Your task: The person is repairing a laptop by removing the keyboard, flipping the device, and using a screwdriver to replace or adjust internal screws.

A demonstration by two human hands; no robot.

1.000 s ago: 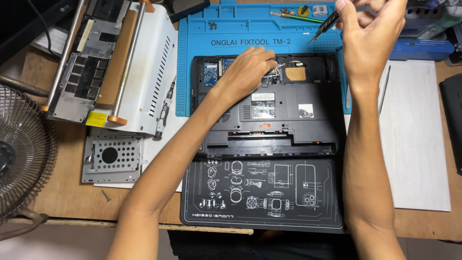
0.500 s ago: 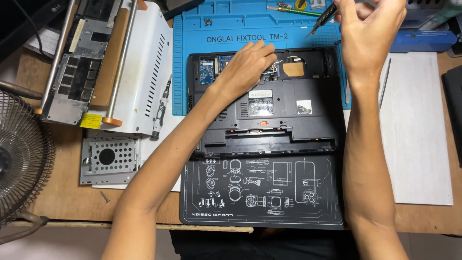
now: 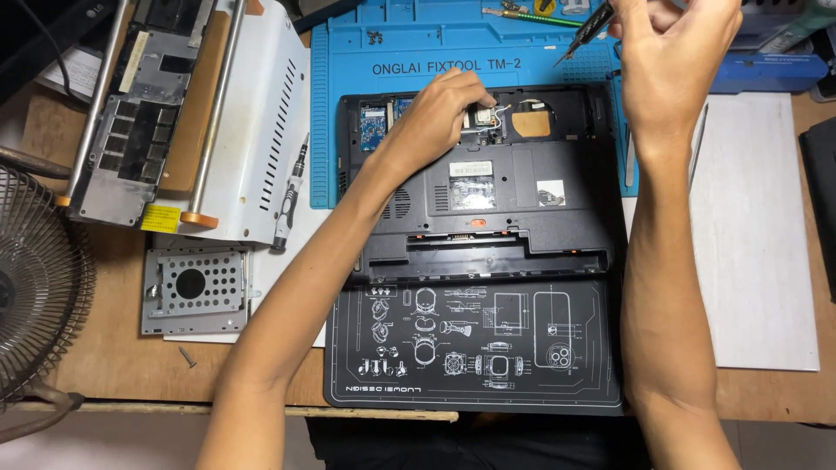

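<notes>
A black laptop base point(image 3: 522, 204) lies bottom up, half on a blue repair mat point(image 3: 409, 48). Its upper compartment is uncovered, showing green boards and a copper-coloured disc point(image 3: 531, 124). My left hand point(image 3: 440, 117) reaches into that compartment, its fingertips pinched on a small silver part point(image 3: 484, 117) with thin wires. My right hand point(image 3: 675, 57) hovers above the laptop's top right corner. It grips a dark precision screwdriver point(image 3: 592, 22) whose tip points down-left over the mat.
A black mat with white drawings point(image 3: 475, 348) lies in front of the laptop. At left are a white metal chassis point(image 3: 257, 104), a loose screwdriver point(image 3: 290, 191), a perforated metal bracket point(image 3: 193, 287), a single screw point(image 3: 187, 357) and a fan point(image 3: 35, 278). A white sheet point(image 3: 758, 244) lies at right.
The view has shifted a little. My left hand stays in the laptop's compartment, and my right hand has lifted slightly with the screwdriver.
</notes>
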